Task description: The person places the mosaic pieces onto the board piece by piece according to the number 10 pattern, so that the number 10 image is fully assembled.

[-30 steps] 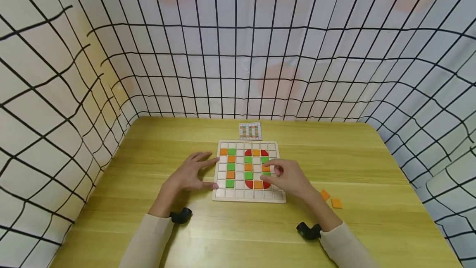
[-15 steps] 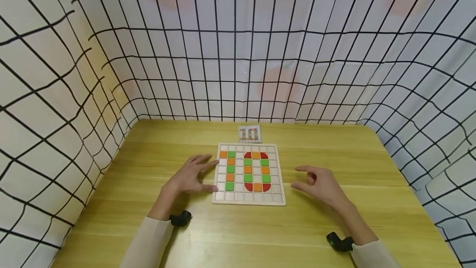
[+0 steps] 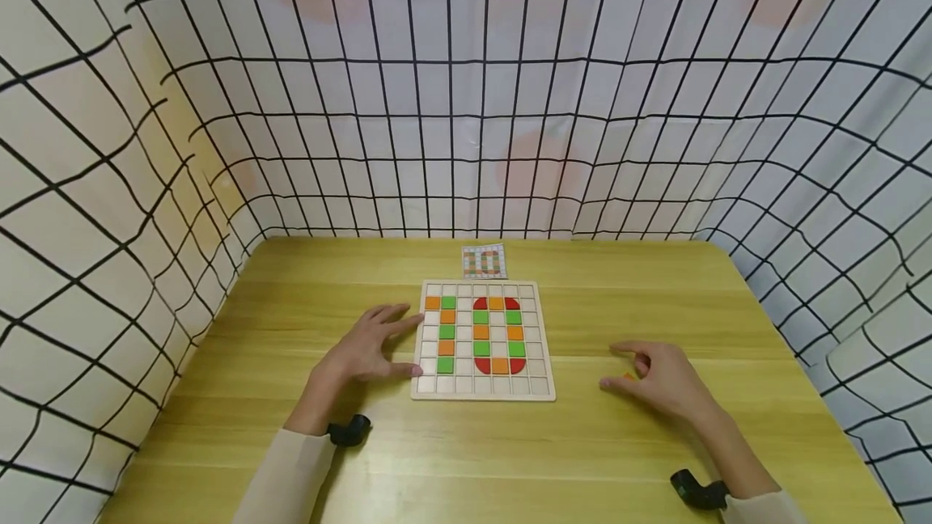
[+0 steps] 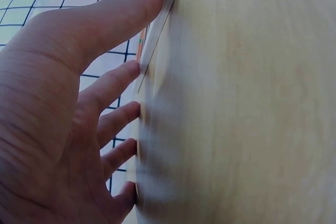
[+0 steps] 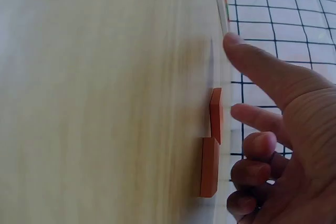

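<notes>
A pale wooden grid board (image 3: 429,385) lies on the table, with orange, green and red tiles set in its cells as the digits 1 and 0. My left hand (image 3: 362,346) rests at its left edge, thumb and index fingertip touching the rim, fingers spread. Right of the board hovers my right hand (image 3: 666,378), holding nothing. Its thumb and index finger stand apart; the other fingers are curled. Two loose orange tiles, a farther one (image 5: 216,116) and a nearer one (image 5: 209,167), lie by that hand in the right wrist view. The head view mostly hides them.
Behind the board lies a small printed card (image 3: 484,261) with a coloured grid pattern. White cloth with black grid lines (image 3: 466,136) walls the back and sides of the wooden table (image 3: 466,459). Each wrist wears a black camera, the right one (image 3: 697,492) close above the table.
My right hand has lifted off the board's right part and moved right, over the loose orange tiles. The left hand stays at the board's edge. The view has shifted slightly.
</notes>
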Demonstrator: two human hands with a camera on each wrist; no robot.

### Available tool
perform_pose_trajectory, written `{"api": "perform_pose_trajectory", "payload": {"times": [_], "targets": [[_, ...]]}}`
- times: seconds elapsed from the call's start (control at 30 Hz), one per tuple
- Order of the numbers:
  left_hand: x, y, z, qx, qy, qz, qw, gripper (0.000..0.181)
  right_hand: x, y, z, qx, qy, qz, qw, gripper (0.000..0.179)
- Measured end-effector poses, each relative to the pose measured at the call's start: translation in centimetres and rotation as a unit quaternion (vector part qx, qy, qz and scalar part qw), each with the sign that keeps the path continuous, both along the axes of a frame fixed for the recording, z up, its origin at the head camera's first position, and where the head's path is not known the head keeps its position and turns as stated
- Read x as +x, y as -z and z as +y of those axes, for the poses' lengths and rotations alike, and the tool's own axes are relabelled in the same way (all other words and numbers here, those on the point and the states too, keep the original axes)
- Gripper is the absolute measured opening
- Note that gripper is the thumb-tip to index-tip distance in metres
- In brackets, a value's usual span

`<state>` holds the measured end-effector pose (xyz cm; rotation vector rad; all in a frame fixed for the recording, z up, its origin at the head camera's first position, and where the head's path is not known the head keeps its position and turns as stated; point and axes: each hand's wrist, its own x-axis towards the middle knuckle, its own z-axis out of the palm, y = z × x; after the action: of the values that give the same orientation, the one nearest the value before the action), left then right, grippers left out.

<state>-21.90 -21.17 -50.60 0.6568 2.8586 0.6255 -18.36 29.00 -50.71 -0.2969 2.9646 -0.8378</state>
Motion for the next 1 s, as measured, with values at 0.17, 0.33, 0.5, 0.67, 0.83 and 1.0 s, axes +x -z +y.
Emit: {"api": "perform_pose_trajectory", "payload": {"times": [0.17, 0.33, 0.5, 0.67, 0.83, 1.0], "targets": [[0.0, 0.2, 0.0, 0.006, 0.003, -0.002, 1.0, 0.093, 0.5, 0.0, 0.7, 0.013, 0.017, -0.008, 0.9997, 0.067], [0.1, 0.1, 0.0, 0.012, 0.007, 0.0, 0.9999, 0.092, 1.1, -0.1, 1.6, 0.032, 0.032, -0.007, 0.999, 0.067], [0.1, 0.0, -0.1, 0.012, 0.006, 0.007, 0.9999, 0.092, 1.5, 0.1, 2.2, 0.025, 0.039, -0.01, 0.9989, 0.061], [0.1, 0.1, -0.2, 0.011, 0.006, 0.012, 0.9999, 0.092, 1.6, 0.0, 2.3, 0.011, 0.025, -0.008, 0.9996, 0.046], [0.1, 0.1, -0.1, 0.016, 0.005, 0.013, 0.9998, 0.092, 1.5, -0.1, 2.0, 0.002, 0.007, 0.004, 1.0, 0.039], [0.1, 0.1, -0.1, 0.017, 0.004, 0.011, 0.9998, 0.091, 0.9, -0.4, 0.8, -0.017, -0.002, 0.005, 0.9998, 0.036]]}}
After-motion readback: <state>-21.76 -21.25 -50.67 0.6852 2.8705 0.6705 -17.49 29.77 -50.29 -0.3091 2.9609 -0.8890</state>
